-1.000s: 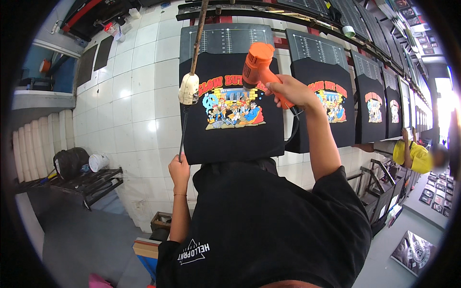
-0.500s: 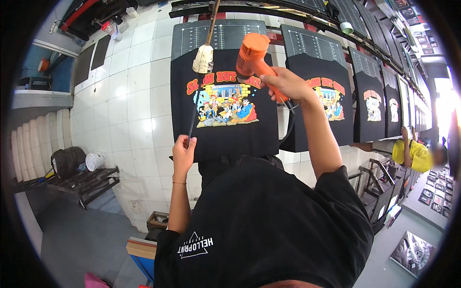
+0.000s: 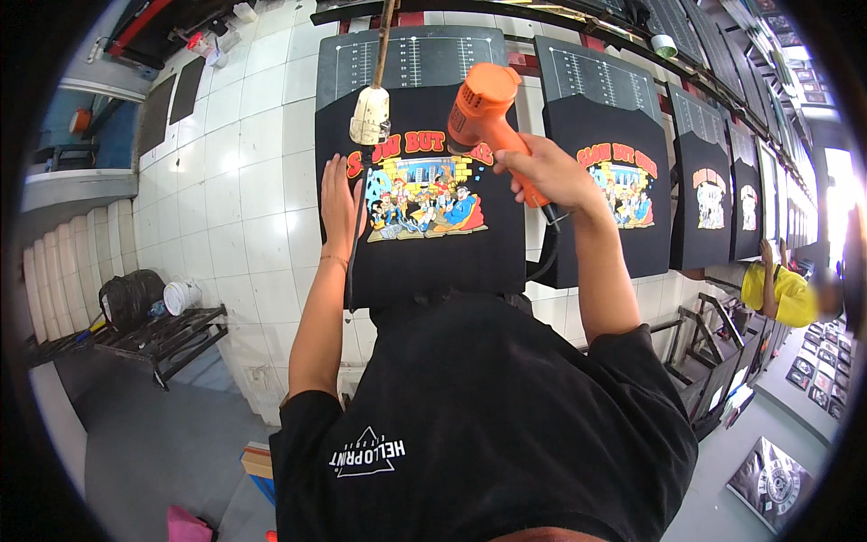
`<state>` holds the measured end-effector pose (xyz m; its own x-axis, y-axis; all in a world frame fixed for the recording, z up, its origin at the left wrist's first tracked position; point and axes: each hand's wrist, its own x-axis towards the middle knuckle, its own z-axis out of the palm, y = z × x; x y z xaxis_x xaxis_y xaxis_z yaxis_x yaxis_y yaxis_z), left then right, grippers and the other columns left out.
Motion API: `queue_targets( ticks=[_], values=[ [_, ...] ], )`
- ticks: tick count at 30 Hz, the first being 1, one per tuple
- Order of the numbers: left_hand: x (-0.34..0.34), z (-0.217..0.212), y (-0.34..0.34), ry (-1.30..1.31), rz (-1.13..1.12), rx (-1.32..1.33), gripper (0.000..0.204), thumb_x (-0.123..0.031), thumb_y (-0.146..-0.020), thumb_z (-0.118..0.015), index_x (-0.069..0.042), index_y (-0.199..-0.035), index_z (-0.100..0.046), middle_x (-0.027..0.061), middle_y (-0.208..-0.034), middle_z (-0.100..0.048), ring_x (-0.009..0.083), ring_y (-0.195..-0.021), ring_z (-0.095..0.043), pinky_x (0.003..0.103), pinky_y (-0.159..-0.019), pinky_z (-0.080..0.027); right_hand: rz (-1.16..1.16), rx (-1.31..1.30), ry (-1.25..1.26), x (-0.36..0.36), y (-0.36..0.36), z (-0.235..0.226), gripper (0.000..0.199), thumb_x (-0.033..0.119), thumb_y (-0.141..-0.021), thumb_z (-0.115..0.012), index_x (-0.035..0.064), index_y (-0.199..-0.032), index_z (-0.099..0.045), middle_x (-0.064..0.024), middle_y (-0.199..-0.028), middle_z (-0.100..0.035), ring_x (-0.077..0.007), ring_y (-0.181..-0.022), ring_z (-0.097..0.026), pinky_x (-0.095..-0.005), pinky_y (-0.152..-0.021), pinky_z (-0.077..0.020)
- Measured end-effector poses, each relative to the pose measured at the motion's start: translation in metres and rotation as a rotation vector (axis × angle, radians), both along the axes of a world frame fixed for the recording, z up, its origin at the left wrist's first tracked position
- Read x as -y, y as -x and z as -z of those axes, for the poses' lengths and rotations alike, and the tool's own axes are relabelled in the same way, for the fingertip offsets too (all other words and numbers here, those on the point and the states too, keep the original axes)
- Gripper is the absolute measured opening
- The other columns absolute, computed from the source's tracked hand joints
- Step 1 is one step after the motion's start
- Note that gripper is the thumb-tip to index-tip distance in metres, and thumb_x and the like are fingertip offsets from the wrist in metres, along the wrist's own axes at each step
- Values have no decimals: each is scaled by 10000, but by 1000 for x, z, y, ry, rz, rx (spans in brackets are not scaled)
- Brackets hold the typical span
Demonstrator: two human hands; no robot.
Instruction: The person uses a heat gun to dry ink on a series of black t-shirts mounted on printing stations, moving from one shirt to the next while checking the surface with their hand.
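Note:
My right hand (image 3: 553, 172) grips the handle of an orange heat gun (image 3: 488, 99), its nozzle over the upper part of the print on a black T-shirt (image 3: 424, 266). The shirt is stretched over a dark printing board (image 3: 415, 63), and its colourful cartoon print (image 3: 429, 200) faces up. My left hand (image 3: 340, 206) is open, fingers stretched out along the shirt's left edge beside the print. A cream socket (image 3: 369, 117) hangs from a cord above the shirt. From it a black cable (image 3: 355, 257) runs down past my left hand.
More boards with printed black shirts (image 3: 607, 212) stand in a row to the right. Farther right is a person in a yellow top (image 3: 778, 294). A low dark rack (image 3: 167, 339) holding a white bucket (image 3: 181, 296) stands at the left, on the far side of white tiles (image 3: 262, 181).
My left hand has let go of the black cable and moved up, opening onto the shirt's left edge. My right hand still holds the heat gun in nearly the same place.

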<state>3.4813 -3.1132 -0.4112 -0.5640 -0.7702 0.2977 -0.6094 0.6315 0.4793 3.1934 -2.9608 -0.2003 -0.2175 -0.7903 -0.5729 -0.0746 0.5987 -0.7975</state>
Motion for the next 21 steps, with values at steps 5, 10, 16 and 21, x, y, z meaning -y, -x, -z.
queue_targets(
  ticks=[5, 10, 16, 21],
  values=[
    [9, 5, 15, 60, 30, 198, 632, -408, -998, -436, 40, -1436, -352, 213, -1505, -346, 359, -1424, -279, 451, -1181, -202, 44, -62, 0, -6, 1, 14, 405, 294, -919, -610, -28, -1155, -543, -40, -893, -613, -73, -629, -556, -255, -572, -519],
    [5, 7, 11, 85, 73, 261, 647, -420, -1001, -424, 39, -1447, -330, 207, -1522, -319, 353, -1432, -265, 460, -1181, -198, 47, -62, 13, -12, 1, 17, 429, 277, -926, -598, -25, -1220, -516, -45, -897, -606, -70, -631, -560, -247, -559, -515],
    [-3, 4, 6, 64, 112, 259, 662, -441, -1003, -410, 52, -1437, -328, 215, -1528, -300, 368, -1432, -257, 467, -1177, -202, 56, -69, -10, -17, -2, 18, 396, 256, -931, -587, -36, -1189, -521, -43, -883, -598, -72, -607, -556, -244, -546, -509],
    [-13, 0, 3, 34, 114, 187, 693, -495, -1001, -384, 75, -1395, -386, 196, -1538, -293, 381, -1431, -256, 486, -1168, -217, 56, -63, -18, -20, 1, 15, 323, 242, -941, -578, -34, -1103, -536, -53, -858, -602, -76, -601, -553, -252, -540, -496]
  ],
)
